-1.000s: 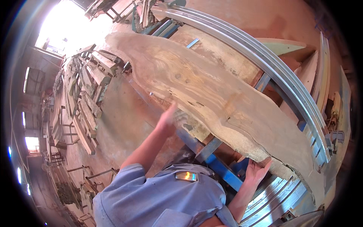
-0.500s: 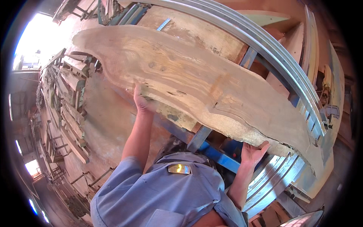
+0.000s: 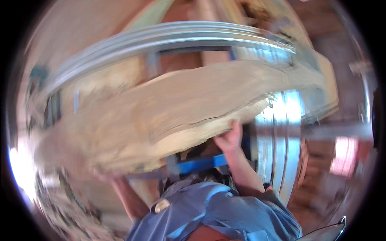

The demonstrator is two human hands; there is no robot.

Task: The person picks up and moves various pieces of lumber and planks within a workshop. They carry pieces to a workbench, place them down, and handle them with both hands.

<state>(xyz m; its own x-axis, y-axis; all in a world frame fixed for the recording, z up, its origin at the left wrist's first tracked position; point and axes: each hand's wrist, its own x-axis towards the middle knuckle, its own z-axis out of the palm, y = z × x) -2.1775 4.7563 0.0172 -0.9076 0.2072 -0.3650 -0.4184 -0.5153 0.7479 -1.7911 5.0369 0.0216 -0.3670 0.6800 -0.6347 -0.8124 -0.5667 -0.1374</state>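
A long live-edge wooden slab (image 3: pixel 173 104) lies across the frame in front of me, with a wavy outline and a dark crack along its near right side. My right hand (image 3: pixel 230 138) holds the slab's near edge, thumb up against the pale rim, its other fingers partly hidden. Further left, my left hand (image 3: pixel 107 175) is at the same near edge, smeared by motion, its fingers mostly hidden by the wood. Beneath the slab, a blue metal frame (image 3: pixel 201 164) shows between my arms.
Curved-looking silvery metal rails (image 3: pixel 177 30) run beyond the slab. Shiny ribbed metal (image 3: pixel 279 148) lies right of my right arm. A blurred heap of wood scraps (image 3: pixel 66 205) is at lower left. A pale board (image 3: pixel 327 84) stands past the slab's right end.
My view has swung to the right, so the slab and rails look turned and shifted left. Both hands remain at the slab's near edge. The picture is now blurred.
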